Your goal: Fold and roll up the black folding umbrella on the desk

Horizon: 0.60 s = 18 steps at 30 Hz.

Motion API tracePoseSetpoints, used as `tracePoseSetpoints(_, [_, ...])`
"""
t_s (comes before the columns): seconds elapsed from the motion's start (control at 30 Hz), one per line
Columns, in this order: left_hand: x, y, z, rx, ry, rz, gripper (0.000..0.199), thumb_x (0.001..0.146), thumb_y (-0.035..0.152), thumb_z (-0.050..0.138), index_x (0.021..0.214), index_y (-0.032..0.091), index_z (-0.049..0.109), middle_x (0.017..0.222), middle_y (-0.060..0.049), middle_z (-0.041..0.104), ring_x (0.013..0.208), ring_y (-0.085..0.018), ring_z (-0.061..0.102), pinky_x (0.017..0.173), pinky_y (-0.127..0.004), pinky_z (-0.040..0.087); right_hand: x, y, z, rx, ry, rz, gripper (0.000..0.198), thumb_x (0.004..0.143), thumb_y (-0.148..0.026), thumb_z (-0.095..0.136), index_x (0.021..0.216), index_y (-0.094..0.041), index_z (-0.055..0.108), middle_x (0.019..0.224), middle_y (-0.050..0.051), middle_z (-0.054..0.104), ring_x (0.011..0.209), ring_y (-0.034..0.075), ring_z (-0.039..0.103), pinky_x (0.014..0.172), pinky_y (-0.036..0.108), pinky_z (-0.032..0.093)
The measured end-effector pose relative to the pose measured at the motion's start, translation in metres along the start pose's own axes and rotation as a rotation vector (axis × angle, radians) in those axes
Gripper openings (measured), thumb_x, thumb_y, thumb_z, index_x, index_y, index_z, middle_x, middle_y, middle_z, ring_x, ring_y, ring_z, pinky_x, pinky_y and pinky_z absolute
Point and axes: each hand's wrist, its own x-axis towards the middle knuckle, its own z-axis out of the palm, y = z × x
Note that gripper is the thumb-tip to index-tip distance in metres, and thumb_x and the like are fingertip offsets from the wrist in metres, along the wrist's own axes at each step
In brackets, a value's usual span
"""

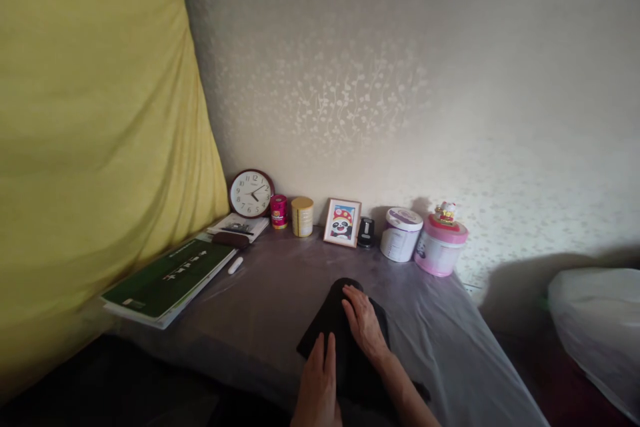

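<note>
A black piece of cloth [340, 310], perhaps a garment, lies on the grey-covered table [270, 300] in front of me. Its exact kind does not show. My right hand [364, 323] rests on the upper right part of the cloth, fingers stretched out and pointing away to the left. At the cloth's lower left edge is my left hand [319, 377], fingers extended and pointing forward. Neither hand grips anything that I can see. The lower part of the cloth is partly hidden by my hands and right forearm.
Along the wall stand a clock [252, 193], a red can [279, 211], a yellow-lidded canister [303, 217], a framed panda picture [343, 222], a black stapler-like object [366, 232], a white tub [401, 235] and a pink tub [441, 248] with a cat figurine. Left lies a green book [173, 277].
</note>
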Motion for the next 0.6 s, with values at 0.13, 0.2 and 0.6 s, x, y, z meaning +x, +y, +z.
tracePoseSetpoints(0.13, [0.002,-0.008,0.010,-0.031,0.061,0.031,0.100,0.048,0.000,0.047,0.141,0.007,0.011,0.149,-0.017,0.012,0.137,-0.026,0.017,0.110,-0.036,0.021,-0.015,0.012,0.004,-0.082,-0.054,0.115,0.040,0.092,-0.027,0.033,0.124,-0.011,0.051,0.132,0.015,0.051,0.124,0.024,0.045,0.100,0.042,0.040])
tracePoseSetpoints(0.2, [0.002,-0.008,0.012,-0.029,0.087,0.031,0.099,0.049,0.001,0.047,0.141,0.006,0.012,0.149,-0.017,0.014,0.137,-0.026,0.018,0.110,-0.036,0.021,-0.019,0.026,0.003,-0.150,-0.098,0.227,0.041,0.090,-0.024,0.033,0.125,-0.011,0.051,0.131,0.016,0.051,0.120,0.025,0.048,0.097,0.042,0.042])
tracePoseSetpoints(0.6, [-0.002,-0.003,0.005,-0.069,0.102,-0.023,0.089,0.057,-0.005,0.041,0.141,0.005,0.011,0.148,-0.018,0.019,0.135,-0.022,0.022,0.110,-0.032,0.023,-0.040,0.059,-0.063,-0.248,-0.153,0.510,0.038,0.086,-0.021,0.034,0.111,-0.012,0.060,0.113,0.014,0.064,0.105,0.022,0.059,0.093,0.034,0.042])
